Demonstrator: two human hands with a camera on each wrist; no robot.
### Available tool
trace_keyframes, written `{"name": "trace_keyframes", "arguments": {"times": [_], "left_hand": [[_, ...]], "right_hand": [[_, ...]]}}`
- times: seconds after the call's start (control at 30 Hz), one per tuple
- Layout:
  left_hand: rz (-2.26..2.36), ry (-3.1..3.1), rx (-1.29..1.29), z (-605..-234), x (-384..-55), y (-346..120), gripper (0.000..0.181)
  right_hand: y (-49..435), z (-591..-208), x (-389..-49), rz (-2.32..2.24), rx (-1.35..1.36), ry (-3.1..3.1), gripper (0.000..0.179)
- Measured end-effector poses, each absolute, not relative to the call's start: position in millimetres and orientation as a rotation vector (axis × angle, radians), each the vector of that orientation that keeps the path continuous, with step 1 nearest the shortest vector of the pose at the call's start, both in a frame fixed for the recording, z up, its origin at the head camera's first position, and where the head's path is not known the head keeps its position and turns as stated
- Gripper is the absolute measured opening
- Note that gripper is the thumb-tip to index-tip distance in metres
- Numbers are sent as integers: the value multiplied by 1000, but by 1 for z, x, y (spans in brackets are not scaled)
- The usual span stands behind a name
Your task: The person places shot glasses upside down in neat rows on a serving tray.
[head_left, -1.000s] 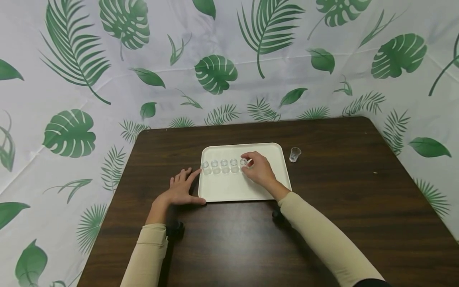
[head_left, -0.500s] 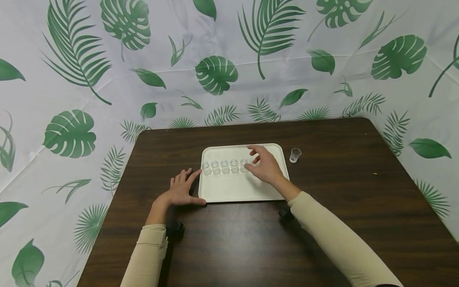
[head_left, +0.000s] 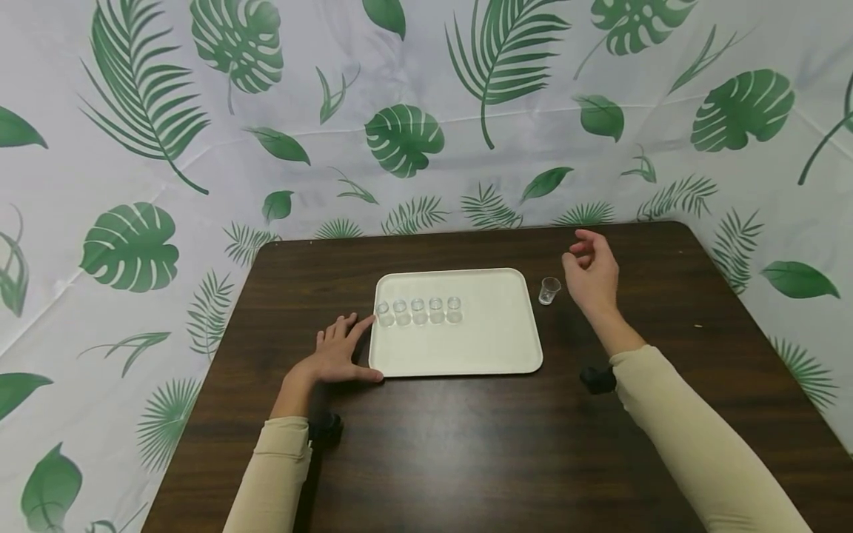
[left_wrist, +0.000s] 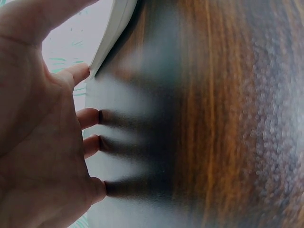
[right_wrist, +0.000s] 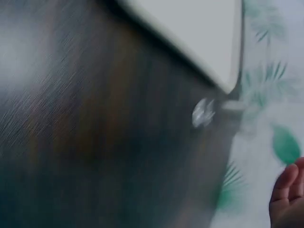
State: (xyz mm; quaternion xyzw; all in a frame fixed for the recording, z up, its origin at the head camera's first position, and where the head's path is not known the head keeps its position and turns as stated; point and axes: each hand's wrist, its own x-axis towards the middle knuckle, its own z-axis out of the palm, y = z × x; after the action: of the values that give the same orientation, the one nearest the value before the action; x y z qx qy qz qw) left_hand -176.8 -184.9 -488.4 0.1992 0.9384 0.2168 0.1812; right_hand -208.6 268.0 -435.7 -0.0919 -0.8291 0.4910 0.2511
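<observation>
Several small clear shot glasses stand in a row on the left half of a white tray. One more shot glass stands on the table just off the tray's right edge; it is blurred in the right wrist view. My left hand is spread at the tray's left side, thumb at the near corner and index fingertip at the rim. In the left wrist view its other fingertips rest on the wood. Just right of the lone glass is my right hand, holding nothing, its fingers loosely bent.
The dark wood table carries the tray near its middle. A white cloth with green leaves hangs behind the table's far edge. Black wrist cameras sit under both forearms, such as the right one.
My right hand has let go of the rightmost glass in the row and moved right, past the tray's edge to beside the lone glass. The left hand stays where it was.
</observation>
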Motion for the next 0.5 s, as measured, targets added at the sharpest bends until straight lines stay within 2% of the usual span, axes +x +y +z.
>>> {"name": "trace_keyframes", "arguments": {"times": [0.1, 0.23, 0.5], "left_hand": [[609, 2650, 559, -488, -177, -184, 112], [601, 2652, 559, -490, -176, -184, 112], [605, 2653, 553, -489, -177, -184, 112]], "right_hand": [[289, -445, -204, 1312, -339, -2389, 35], [306, -466, -195, 1279, -285, -2653, 36], [302, -490, -196, 1316, -171, -2803, 50]]}}
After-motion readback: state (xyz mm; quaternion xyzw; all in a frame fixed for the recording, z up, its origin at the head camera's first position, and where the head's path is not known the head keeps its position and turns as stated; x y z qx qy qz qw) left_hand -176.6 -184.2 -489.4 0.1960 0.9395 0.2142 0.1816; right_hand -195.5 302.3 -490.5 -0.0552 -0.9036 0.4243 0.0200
